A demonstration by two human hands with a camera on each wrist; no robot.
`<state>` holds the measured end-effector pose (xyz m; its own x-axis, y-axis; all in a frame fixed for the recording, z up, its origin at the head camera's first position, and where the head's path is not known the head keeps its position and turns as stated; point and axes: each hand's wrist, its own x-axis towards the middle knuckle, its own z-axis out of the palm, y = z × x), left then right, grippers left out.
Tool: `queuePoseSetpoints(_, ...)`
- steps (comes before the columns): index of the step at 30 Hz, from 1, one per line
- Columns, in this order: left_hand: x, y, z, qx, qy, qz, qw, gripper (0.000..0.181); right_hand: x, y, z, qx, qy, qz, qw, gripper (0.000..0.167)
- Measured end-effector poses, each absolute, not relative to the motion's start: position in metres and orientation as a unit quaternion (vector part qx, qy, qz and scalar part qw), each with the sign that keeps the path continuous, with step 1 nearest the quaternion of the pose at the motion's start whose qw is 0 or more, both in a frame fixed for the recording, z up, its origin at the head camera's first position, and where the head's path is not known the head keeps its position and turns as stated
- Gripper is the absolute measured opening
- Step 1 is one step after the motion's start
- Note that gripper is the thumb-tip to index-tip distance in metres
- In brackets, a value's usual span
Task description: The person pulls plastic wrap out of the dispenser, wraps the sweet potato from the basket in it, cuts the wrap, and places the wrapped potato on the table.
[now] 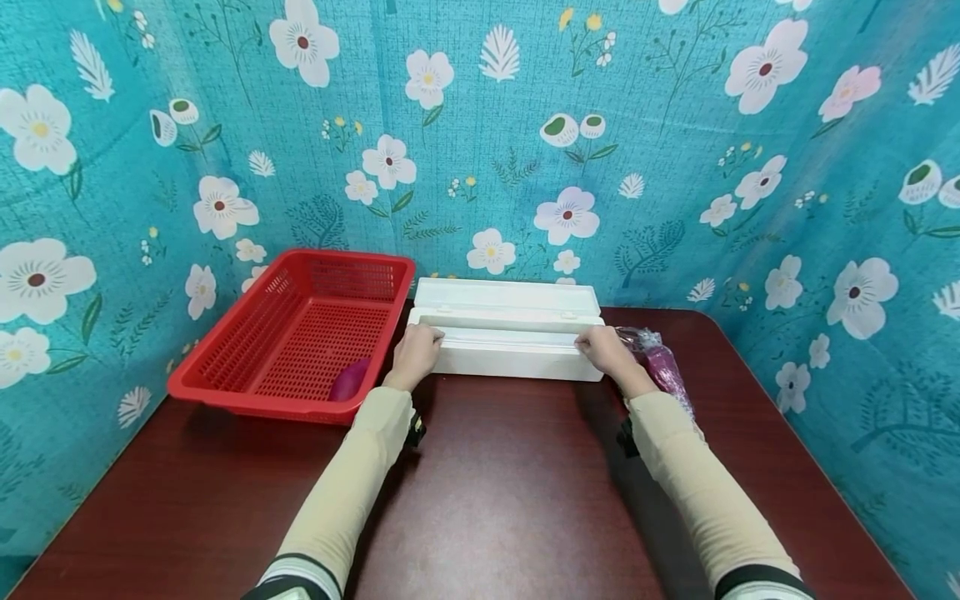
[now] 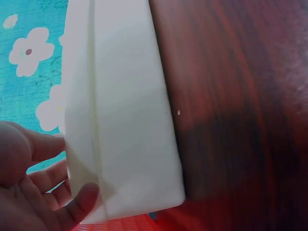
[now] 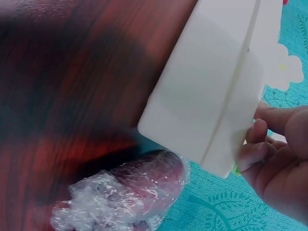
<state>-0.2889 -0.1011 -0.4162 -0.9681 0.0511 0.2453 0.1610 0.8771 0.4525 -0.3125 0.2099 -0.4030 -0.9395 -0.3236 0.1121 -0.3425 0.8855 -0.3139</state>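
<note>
Far left on my feed, a red basket (image 1: 300, 407) sits just outside the left hand (image 1: 418, 350), its near-right corner close by the sleeve, so little room on that side. Purple thing (image 1: 349, 379) inside it, at the end nearest that hand; can't tell what. Left hand is nearly closed, pinching the left end of a white box (image 1: 517, 360) at its upper edge. Box spans the gap between both hands, long side toward me, lid (image 1: 510, 293) folded back beyond the hands. Right hand (image 1: 602, 346), also nearly closed, pinches the right end at the same edge. Just outside it, a film-wrapped bundle (image 1: 666, 371) lies on the brown table (image 1: 510, 483), partly behind my right forearm. Floral cloth (image 1: 480, 125) hangs beyond both hands.

Left wrist view adds the thumb on the box's near face, fingers behind, and a pale speck (image 2: 179, 112) on the table. Right wrist view gives the bundle's clear crinkled wrap, dark red-purple inside, by the box corner; contact unclear. Lid and purple thing: head view only.
</note>
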Motion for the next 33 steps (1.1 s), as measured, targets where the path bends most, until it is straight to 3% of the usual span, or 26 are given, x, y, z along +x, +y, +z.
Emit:
queuePoseSetpoints(7, -0.294, -0.100, -0.409, -0.006, -0.965, -0.251, 0.076, 0.017, -0.313, 0.206, -0.399, 0.160, -0.974, 0.157, 0.026, 0.015)
queuePoseSetpoints(15, -0.300, -0.096, -0.405, 0.023, -0.970, -0.232, 0.069, 0.016, -0.316, 0.204, -0.399, 0.137, -0.978, 0.157, 0.032, 0.024)
queuePoseSetpoints(20, -0.302, -0.094, -0.406, 0.031, -0.971, -0.227, 0.071, 0.017, -0.316, 0.203, -0.401, 0.130, -0.979, 0.152, 0.051, 0.021)
queuePoseSetpoints(33, -0.299, -0.089, -0.409, 0.004, -0.966, -0.200, 0.164, 0.014, -0.314, 0.199, -0.405, 0.110, -0.974, 0.172, 0.098, 0.009)
